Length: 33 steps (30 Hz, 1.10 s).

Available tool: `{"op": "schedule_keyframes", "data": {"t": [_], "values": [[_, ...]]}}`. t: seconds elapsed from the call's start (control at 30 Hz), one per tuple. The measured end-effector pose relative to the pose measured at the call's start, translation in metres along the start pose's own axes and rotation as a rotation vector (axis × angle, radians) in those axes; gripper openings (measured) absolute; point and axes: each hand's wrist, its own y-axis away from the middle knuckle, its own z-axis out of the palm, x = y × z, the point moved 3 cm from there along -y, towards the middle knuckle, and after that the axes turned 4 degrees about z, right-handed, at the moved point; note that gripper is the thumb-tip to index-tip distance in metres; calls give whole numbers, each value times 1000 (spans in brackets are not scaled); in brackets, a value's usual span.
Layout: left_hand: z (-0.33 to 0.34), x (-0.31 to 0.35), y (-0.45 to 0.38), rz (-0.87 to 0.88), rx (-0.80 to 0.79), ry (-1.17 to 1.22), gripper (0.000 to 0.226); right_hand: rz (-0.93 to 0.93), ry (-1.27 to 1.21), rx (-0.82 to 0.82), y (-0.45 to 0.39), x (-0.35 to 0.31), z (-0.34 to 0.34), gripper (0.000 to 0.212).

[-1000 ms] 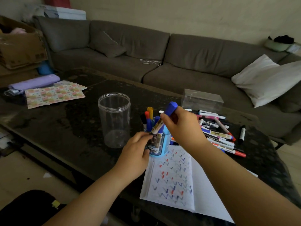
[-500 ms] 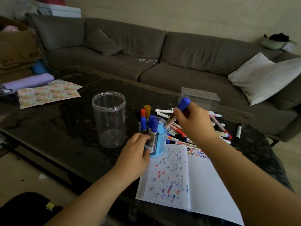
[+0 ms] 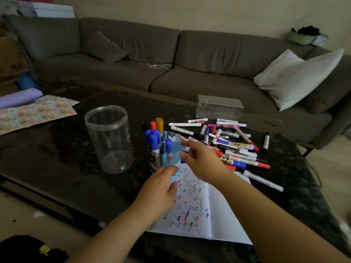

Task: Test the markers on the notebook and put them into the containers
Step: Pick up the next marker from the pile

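A blue pen holder [image 3: 170,154] stands at the top edge of the open notebook [image 3: 218,215], with several blue, red and yellow capped markers upright in it. My left hand [image 3: 158,190] hovers just below the holder, fingers relaxed and off it. My right hand [image 3: 201,159] is beside the holder's right side, fingers spread, holding nothing. A pile of loose markers [image 3: 233,145] lies on the table to the right. The notebook page carries rows of blue and red test marks.
An empty clear plastic jar [image 3: 109,137] stands left of the holder. A clear plastic box [image 3: 220,106] sits behind the marker pile. Patterned paper [image 3: 36,112] and a purple case [image 3: 19,97] lie far left. A grey sofa with a white pillow [image 3: 298,76] runs behind the table.
My right hand has let go of the blue-capped marker, which now stands in the holder. My left hand has come off the holder and drawn back a little.
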Motion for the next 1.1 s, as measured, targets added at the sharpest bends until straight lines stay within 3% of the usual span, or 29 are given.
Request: {"op": "schedule_keyframes", "data": {"t": [0.17, 0.43, 0.57, 0.73, 0.87, 1.0, 1.1], "values": [[25, 18, -7, 55, -48, 23, 36, 105, 86, 80, 24, 58, -21, 35], [80, 63, -27, 151, -148, 103, 34, 367, 426, 246, 52, 165, -74, 39], [101, 83, -33, 180, -175, 109, 33, 574, 611, 204, 65, 199, -95, 46], [115, 92, -34, 200, -199, 110, 32, 570, 606, 179, 79, 217, -97, 28], [113, 93, -32, 170, -189, 149, 30, 473, 234, 309, 83, 204, -106, 7], [99, 98, -32, 73, -124, 232, 24, 347, -243, 440, 86, 167, -117, 11], [81, 105, -29, -10, -69, 338, 17, 315, -449, 386, 86, 132, -113, 9]]}}
